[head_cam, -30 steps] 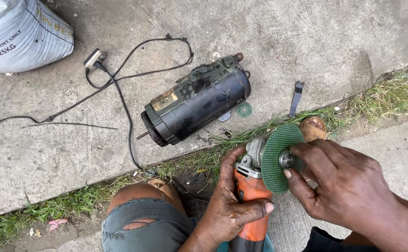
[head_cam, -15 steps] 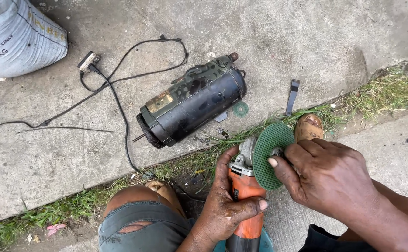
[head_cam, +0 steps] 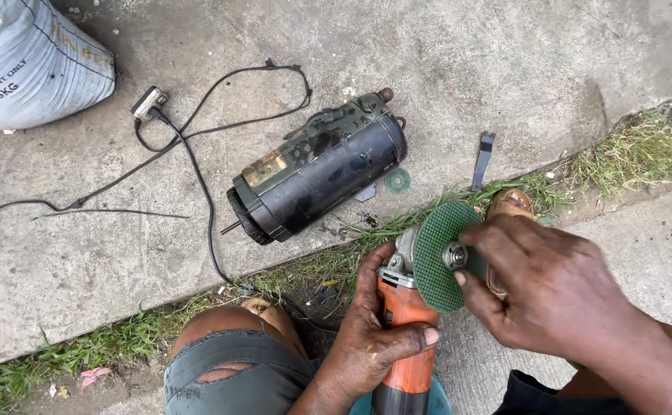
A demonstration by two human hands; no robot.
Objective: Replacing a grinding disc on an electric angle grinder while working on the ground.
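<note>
While the left hand wraps closed around the orange angle grinder at six o'clock, the right hand pinches the metal nut on its green woven disc. A white woven sack with dark print bulges at ten o'clock; a black cylindrical motor lies on rough concrete.

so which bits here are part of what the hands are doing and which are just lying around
In hand:
left hand gripping the orange angle grinder
right hand, fingers at the nut on the green disc

Lying about:
black motor
black cable
white sack
flat metal wrench
small green disc
</note>
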